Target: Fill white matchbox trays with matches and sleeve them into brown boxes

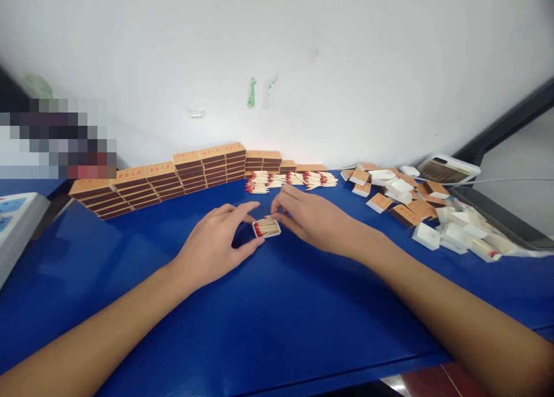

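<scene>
A small white matchbox tray (278, 231), filled with red-headed matches (267, 228), rests on the blue table between my hands. My left hand (219, 238) steadies it from the left, thumb at the near side and a finger at the far left corner, the index finger raised above. At the tray's far right edge, my right hand (309, 215) has its fingertips pinched on a match (267, 217) lying over the others. Beyond my hands, loose matches (264, 183) lie in small heaps, their heads mostly to the left.
Stacked orange matchboxes (212, 166) line the wall from the left to the middle. To the right lies a jumble of orange sleeves (423, 208) and white trays (456, 235). Behind it are a white phone-like object (450, 169) and a cable. A grey-white box (17, 224) stands far left.
</scene>
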The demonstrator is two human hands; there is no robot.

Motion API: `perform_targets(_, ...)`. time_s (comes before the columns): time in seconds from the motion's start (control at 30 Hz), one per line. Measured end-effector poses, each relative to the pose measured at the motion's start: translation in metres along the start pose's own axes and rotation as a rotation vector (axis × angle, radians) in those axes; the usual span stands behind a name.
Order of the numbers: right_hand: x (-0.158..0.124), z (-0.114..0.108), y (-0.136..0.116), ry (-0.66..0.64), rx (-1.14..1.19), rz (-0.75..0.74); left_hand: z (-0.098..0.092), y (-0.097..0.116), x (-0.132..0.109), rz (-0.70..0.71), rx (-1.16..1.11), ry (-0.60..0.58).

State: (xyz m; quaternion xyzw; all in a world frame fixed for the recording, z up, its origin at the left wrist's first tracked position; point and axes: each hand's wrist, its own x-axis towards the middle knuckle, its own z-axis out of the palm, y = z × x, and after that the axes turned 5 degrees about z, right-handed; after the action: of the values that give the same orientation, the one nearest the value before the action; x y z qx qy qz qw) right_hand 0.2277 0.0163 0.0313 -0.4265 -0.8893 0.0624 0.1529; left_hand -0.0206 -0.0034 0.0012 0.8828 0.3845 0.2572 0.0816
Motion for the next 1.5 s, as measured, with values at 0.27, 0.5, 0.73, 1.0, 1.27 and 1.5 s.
perform_targets(0.27, 0.0, 0.017, -0.013, -0.035, -0.08, -0.013, 0.001, 0.0, -0.001, 0.001, -0.008, -0.017)
perform_targets(0.5, 0.003, -0.007, 0.006, 0.057, 0.02, 0.019, 0.0, 0.0, 0.0, -0.011, -0.016, -0.02)
perform_targets(0.73, 0.004, -0.022, 0.096, 0.243, -0.113, 0.332, -0.001, 0.0, -0.001, -0.038, -0.025, -0.036)
perform_targets(1.0, 0.001, -0.022, 0.123, 0.034, -0.061, 0.33, -0.001, 0.0, -0.001, -0.036, -0.022, -0.031)
perform_targets(1.27, 0.002, -0.013, 0.131, -0.023, -0.109, 0.33, -0.001, 0.0, -0.001, -0.029, -0.031, -0.027)
perform_targets(1.5, -0.004, -0.026, 0.129, -0.098, -0.105, 0.338, 0.0, -0.001, -0.002, -0.022, -0.022, -0.021)
